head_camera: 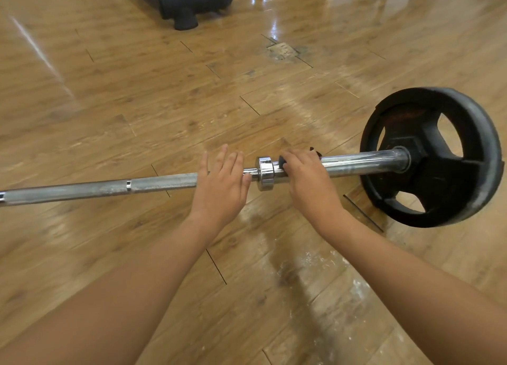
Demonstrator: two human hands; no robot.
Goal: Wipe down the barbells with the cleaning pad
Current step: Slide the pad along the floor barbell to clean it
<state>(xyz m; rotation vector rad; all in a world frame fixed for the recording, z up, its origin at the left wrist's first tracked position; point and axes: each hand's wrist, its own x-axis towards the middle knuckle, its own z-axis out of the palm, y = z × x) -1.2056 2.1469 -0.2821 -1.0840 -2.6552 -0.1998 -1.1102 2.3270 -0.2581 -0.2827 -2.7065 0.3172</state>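
Long grey metal barbell shaft (96, 190) looks rough and knurled, but its thick chrome sleeve (362, 163) and ring-shaped collar (264, 171) are shiny smooth. Round black weight plate (439, 180) is matt with a scuffed, dusty rim, and the tan wood-plank floor (137, 90) is super glossy.

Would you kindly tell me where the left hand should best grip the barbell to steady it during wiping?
Probably the knurled shaft just left of the chrome collar, from above: it is thin, rough and level, and the plate seems to hold it off the floor, leaving room for fingers to wrap under.
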